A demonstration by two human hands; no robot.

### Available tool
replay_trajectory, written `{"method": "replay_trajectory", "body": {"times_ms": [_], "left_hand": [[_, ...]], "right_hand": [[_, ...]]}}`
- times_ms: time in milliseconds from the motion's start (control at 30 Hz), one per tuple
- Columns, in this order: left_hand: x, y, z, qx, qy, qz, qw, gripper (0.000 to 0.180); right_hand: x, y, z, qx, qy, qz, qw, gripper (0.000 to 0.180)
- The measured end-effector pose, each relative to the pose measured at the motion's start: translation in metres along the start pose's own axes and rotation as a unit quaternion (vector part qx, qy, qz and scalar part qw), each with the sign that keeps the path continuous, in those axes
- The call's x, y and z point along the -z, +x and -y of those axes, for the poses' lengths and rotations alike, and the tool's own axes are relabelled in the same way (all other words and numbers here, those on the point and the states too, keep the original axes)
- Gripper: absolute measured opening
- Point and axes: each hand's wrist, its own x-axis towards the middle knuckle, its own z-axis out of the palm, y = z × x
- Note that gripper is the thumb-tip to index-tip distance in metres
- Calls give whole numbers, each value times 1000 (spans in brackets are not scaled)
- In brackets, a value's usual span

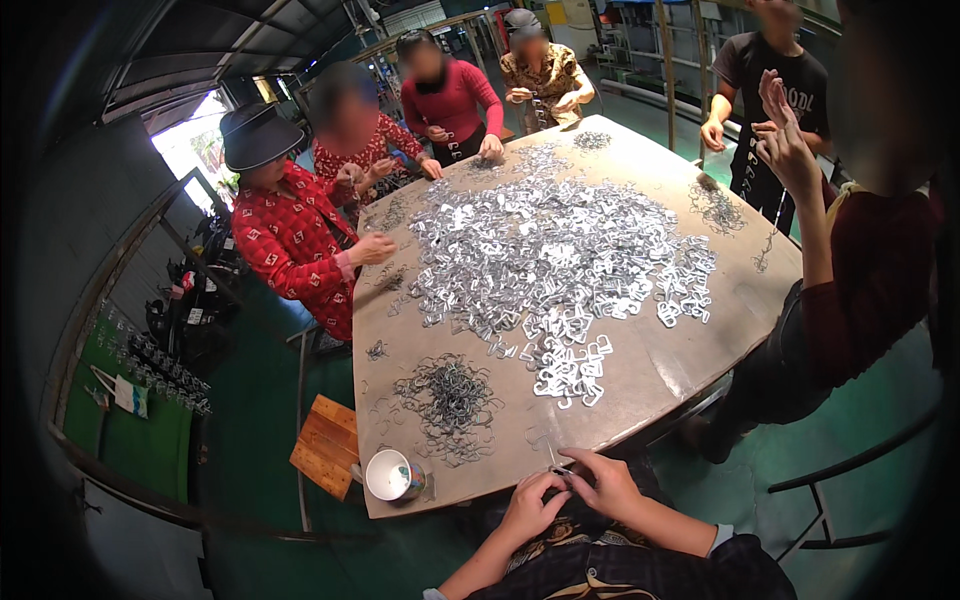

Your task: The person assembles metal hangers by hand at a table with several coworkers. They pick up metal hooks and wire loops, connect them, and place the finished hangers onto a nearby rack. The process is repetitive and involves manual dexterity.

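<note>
Both of my hands met at the near edge of the table (690, 350), at six o'clock in my view. My left hand (532, 503) and my right hand (607, 482) were pinched together on a small metal piece (560, 470), fingertips touching, held low and close to my lap so I could see the fiddly join; whether it was a clip, a ring or both, I could not tell, it was too small.

Just beyond my hands, at eleven o'clock, lay a dark tangle of wire rings (450, 395), near enough to draw from without stretching. At twelve o'clock sat a small cluster of flat silver clips (570, 370), apart from the big heap of clips (550, 250) that filled the table's middle, where everyone could reach it.

A white cup (390, 474) stood at the table's corner at nine o'clock, out of the way of the work. A wooden stool (325, 445) stood beside it on the green floor. Other people stood round the far and side edges, each with hands busy at their own small piles.
</note>
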Motion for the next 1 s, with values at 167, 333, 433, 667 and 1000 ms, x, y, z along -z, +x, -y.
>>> {"method": "replay_trajectory", "body": {"times_ms": [167,333,433,667,1000], "left_hand": [[-4,2,2,3,-1,-3,1000,15],[-4,1,2,-3,-2,5,1000,15],[-4,-1,2,-1,-4,-1,1000,16],[-4,-3,2,2,-28,-14,1000,15],[0,-12,9,43,-87,-17,995,13]], "right_hand": [[-2,-5,-4,17,19,-15,1000,50],[-7,-8,-9,16,47,-33,998,45],[-7,-9,-6,7,51,-44,998,42],[-10,-10,-6,8,57,-73,996,41],[-16,-13,-3,24,40,-64,997,42]]}}
